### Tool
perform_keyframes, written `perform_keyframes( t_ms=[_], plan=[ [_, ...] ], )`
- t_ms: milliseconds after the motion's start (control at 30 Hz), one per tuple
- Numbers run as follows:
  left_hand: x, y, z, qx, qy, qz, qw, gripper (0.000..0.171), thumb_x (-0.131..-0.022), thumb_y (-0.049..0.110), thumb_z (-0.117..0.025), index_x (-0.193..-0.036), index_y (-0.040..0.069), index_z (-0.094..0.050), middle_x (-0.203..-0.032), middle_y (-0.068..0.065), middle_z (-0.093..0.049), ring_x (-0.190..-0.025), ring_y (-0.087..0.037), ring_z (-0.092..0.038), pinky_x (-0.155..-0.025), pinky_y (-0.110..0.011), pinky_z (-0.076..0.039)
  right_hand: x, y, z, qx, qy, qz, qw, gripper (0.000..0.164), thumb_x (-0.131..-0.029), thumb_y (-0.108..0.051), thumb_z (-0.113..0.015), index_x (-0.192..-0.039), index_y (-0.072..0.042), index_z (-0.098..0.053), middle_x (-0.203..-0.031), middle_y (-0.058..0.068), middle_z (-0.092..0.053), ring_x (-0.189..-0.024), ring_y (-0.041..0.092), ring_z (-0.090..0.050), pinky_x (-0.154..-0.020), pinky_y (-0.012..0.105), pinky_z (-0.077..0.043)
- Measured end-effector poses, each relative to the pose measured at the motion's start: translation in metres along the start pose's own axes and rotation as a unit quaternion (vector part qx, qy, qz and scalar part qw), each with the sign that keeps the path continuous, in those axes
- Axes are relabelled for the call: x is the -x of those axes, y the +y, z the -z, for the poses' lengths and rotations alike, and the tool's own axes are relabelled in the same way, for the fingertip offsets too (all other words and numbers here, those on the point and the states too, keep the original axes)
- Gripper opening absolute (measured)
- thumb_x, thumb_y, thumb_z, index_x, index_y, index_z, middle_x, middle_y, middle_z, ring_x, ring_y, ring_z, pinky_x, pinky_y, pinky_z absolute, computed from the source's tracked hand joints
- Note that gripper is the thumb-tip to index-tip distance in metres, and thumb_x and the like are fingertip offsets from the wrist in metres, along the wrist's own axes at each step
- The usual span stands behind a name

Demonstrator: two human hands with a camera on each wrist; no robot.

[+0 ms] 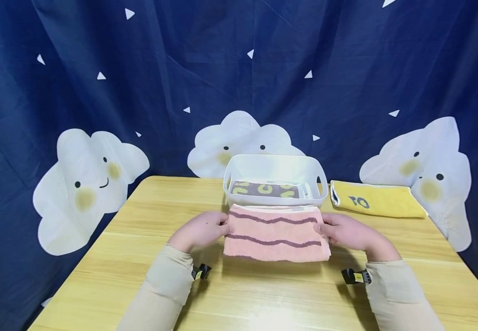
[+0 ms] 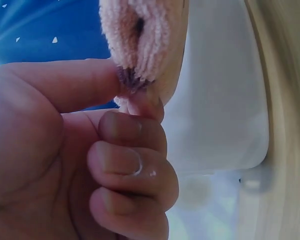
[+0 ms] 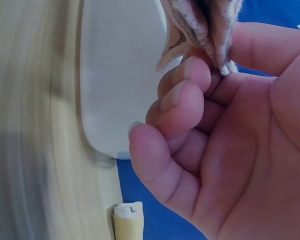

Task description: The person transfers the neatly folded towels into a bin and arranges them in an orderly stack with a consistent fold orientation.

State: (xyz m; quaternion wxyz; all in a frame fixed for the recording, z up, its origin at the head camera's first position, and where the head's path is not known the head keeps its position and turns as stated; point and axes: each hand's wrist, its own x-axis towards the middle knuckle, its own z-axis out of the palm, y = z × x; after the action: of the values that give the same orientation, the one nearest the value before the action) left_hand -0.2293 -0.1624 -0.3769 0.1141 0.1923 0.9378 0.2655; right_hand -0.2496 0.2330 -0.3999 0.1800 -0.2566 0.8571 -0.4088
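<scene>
A folded pink towel (image 1: 276, 233) with wavy purple stripes is stretched between both hands, in front of a white plastic basket (image 1: 272, 201). My left hand (image 1: 204, 228) pinches its left edge between thumb and fingers; the left wrist view shows the layered pink pile (image 2: 137, 40) in that pinch. At the opposite edge my right hand (image 1: 348, 232) pinches the towel, its other fingers curled below, as the right wrist view shows of the towel's corner (image 3: 205, 30). Inside the basket lies a folded grey-brown towel (image 1: 265, 189) with yellow figures.
To the right of the basket a folded yellow towel (image 1: 381, 200) with blue marks lies on the wooden table (image 1: 139, 257). Behind the table's back edge hangs a dark blue curtain (image 1: 164, 82) with white clouds and triangles.
</scene>
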Motion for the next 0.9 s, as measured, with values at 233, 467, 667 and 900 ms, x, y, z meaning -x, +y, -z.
perform_keyframes(
  t_ms=[233, 467, 667, 900],
  plan=[
    [0.000, 0.002, 0.002, 0.009, 0.029, -0.017, 0.9994, 0.020, -0.104, 0.029, -0.051, -0.090, 0.021, -0.061, -0.087, 0.003, -0.062, -0.085, -0.017, -0.057, -0.083, -0.039, -0.046, 0.002, -0.005, 0.003, 0.004, 0.020, 0.004, 1.000, 0.023, -0.109, -0.027, -0.048, -0.112, -0.008, -0.061, -0.068, 0.003, -0.046, -0.059, 0.019, -0.045, -0.057, 0.030, -0.040],
    [0.000, 0.004, 0.004, 0.040, 0.050, -0.018, 0.9978, 0.023, -0.108, 0.031, -0.042, -0.097, 0.022, -0.061, -0.097, 0.005, -0.062, -0.095, -0.015, -0.058, -0.092, -0.040, -0.046, 0.003, -0.009, 0.005, 0.000, 0.043, 0.009, 0.999, 0.022, -0.109, -0.025, -0.047, -0.110, -0.008, -0.062, -0.067, 0.000, -0.043, -0.059, 0.015, -0.043, -0.058, 0.030, -0.038],
    [0.000, 0.006, 0.004, 0.067, 0.068, -0.003, 0.9955, 0.026, -0.108, 0.035, -0.040, -0.104, 0.022, -0.062, -0.104, 0.004, -0.064, -0.100, -0.016, -0.059, -0.095, -0.042, -0.045, 0.004, -0.016, 0.006, -0.006, 0.060, 0.007, 0.998, 0.023, -0.109, -0.024, -0.047, -0.114, -0.008, -0.063, -0.073, 0.005, -0.050, -0.067, 0.022, -0.049, -0.064, 0.032, -0.042],
    [-0.003, 0.004, 0.002, 0.076, 0.090, -0.011, 0.9930, 0.030, -0.109, 0.034, -0.038, -0.118, 0.018, -0.063, -0.115, 0.000, -0.066, -0.111, -0.017, -0.060, -0.101, -0.044, -0.045, 0.004, -0.020, 0.006, -0.011, 0.091, 0.011, 0.996, 0.027, -0.109, -0.023, -0.046, -0.119, -0.005, -0.063, -0.082, 0.007, -0.058, -0.076, 0.023, -0.054, -0.069, 0.033, -0.045]
  ],
)
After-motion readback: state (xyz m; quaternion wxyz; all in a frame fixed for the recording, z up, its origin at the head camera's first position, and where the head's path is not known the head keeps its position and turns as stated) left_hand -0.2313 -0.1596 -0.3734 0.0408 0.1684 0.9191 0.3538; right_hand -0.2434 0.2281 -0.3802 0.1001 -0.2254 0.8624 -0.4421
